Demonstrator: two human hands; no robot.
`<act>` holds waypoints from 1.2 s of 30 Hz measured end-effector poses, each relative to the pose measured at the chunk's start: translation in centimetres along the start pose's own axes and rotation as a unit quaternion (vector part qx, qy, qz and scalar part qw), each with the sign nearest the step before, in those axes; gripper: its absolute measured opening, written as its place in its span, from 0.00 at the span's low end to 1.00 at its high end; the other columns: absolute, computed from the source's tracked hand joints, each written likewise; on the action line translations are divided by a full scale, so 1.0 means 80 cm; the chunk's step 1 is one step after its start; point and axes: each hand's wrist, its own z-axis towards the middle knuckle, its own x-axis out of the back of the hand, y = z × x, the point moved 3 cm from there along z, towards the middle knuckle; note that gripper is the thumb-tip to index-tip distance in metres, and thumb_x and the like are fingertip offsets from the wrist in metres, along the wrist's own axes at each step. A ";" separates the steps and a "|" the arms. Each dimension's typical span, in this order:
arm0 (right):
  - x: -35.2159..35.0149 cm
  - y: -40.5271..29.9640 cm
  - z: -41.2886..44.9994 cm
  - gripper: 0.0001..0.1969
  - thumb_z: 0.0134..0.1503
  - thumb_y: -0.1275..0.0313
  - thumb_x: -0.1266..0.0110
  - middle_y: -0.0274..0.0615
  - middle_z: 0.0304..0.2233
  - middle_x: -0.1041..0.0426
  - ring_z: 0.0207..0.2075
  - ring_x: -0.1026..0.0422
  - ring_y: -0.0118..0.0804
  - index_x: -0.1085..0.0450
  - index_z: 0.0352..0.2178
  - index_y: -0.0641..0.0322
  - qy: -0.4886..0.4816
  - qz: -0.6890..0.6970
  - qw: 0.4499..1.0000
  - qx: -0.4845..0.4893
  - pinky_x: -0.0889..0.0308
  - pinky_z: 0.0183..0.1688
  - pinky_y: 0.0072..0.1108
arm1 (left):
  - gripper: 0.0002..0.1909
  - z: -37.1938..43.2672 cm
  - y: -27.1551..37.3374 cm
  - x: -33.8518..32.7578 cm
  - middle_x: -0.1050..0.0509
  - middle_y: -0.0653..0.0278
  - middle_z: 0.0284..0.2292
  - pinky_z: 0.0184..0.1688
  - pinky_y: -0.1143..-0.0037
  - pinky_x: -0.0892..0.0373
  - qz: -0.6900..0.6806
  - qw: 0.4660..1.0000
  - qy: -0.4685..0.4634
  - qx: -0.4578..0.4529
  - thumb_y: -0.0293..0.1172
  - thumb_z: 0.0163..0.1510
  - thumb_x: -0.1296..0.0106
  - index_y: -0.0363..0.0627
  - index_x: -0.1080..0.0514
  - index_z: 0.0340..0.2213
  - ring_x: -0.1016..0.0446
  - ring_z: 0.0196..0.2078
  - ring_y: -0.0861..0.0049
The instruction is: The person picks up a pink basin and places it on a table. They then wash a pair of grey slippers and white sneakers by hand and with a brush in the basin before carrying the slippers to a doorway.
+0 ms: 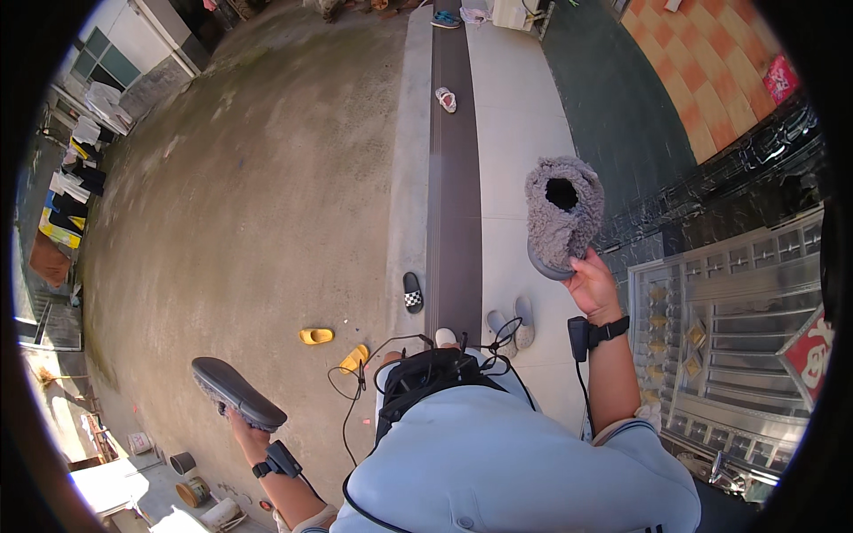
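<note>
My right hand [593, 280] grips the heel end of a fuzzy grey slipper [565, 220], held up at the right with its dark opening facing me. Out to the lower left, my left hand [243, 426] is closed on a second fuzzy slipper [240, 394], whose dark grey sole is turned towards me; the slipper hides most of the fingers. Black straps with small boxes sit on both wrists, and cables hang over my waist. Below the right slipper stands a pair of grey clogs [524, 322] on the pale tiles.
A black slide with a checkered strap [413, 293] lies on the concrete edge, yellow slippers [316, 336] on the ground left of it. A patterned shoe [446, 100] rests farther up the dark strip. A metal door [726, 333] stands at right, buckets [193, 492] at lower left.
</note>
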 end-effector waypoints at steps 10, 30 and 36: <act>-0.014 0.039 0.167 0.24 0.49 0.83 0.57 0.46 0.47 0.36 0.49 0.35 0.41 0.45 0.50 0.64 0.041 -0.047 0.991 0.116 0.38 0.51 0.31 | 0.29 0.245 0.005 -0.255 0.28 0.54 0.35 0.33 0.71 0.29 0.196 0.971 -0.022 -0.133 0.50 0.54 0.56 0.30 0.36 0.42 0.27 0.33 0.67; -0.108 -0.015 0.505 0.24 0.48 0.83 0.57 0.47 0.47 0.35 0.48 0.34 0.38 0.46 0.50 0.69 0.063 -0.061 0.989 0.115 0.38 0.51 0.29 | 0.29 0.461 0.025 -0.764 0.26 0.50 0.23 0.31 0.68 0.36 0.520 0.774 -0.083 -0.351 0.51 0.53 0.55 0.28 0.30 0.27 0.30 0.25 0.66; -0.137 -0.054 0.620 0.15 0.50 0.77 0.57 0.45 0.40 0.32 0.43 0.33 0.35 0.37 0.40 0.72 0.080 -0.051 0.994 0.053 0.39 0.47 0.26 | 0.29 0.457 0.046 -0.856 0.27 0.44 0.23 0.31 0.66 0.36 0.622 0.685 -0.089 -0.370 0.53 0.51 0.54 0.29 0.29 0.26 0.29 0.26 0.58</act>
